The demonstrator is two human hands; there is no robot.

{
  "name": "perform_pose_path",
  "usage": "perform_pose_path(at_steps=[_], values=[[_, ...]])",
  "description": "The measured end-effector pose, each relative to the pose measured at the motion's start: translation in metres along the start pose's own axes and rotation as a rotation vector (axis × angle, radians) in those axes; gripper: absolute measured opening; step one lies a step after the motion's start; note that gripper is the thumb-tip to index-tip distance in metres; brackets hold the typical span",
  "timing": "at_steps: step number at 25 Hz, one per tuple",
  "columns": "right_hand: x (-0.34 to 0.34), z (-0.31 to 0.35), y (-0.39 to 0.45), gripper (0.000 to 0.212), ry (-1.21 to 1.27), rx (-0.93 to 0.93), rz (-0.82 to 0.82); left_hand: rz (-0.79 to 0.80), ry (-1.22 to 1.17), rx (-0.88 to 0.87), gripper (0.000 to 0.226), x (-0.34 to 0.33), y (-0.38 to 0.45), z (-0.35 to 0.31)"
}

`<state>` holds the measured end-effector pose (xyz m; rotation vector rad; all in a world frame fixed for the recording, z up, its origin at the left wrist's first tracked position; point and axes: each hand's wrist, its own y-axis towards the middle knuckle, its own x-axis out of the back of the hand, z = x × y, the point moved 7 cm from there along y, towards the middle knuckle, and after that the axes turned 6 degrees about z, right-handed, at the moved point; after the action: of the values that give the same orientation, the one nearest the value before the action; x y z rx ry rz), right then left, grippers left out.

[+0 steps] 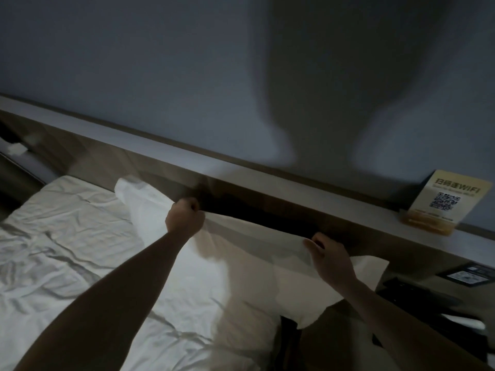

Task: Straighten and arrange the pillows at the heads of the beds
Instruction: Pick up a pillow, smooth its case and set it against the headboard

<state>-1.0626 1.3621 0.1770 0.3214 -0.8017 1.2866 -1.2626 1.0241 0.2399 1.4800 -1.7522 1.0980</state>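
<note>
Clearly unfinished: the soft white fabric pillow (214,263) hangs lifted just below the long wooden headboard ledge (294,183), its top edge gripped by the left hand (184,218) and pinched by the right hand (328,259); setting it down straight remains.

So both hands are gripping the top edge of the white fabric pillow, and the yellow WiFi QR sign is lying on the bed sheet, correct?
Not quite. The head view shows the yellow WiFi QR sign standing on the wooden headboard ledge, not lying on the white wrinkled bed sheet. The rest holds: the left hand and right hand each have a grip on the top edge of the white fabric pillow.
</note>
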Motion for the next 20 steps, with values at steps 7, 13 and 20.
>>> perform_pose_path(at_steps=[7,13,20], values=[[-0.005,-0.021,0.018,0.021,-0.149,-0.079,-0.023,0.053,0.09,-0.076,0.005,-0.036,0.029,-0.014],[0.011,-0.02,0.03,0.012,-0.238,-0.075,-0.066,-0.021,0.012,-0.153,0.008,-0.037,0.045,-0.026],[0.03,-0.008,0.029,0.016,-0.194,-0.066,-0.226,-0.102,-0.103,-0.214,0.006,-0.018,0.055,-0.034]])
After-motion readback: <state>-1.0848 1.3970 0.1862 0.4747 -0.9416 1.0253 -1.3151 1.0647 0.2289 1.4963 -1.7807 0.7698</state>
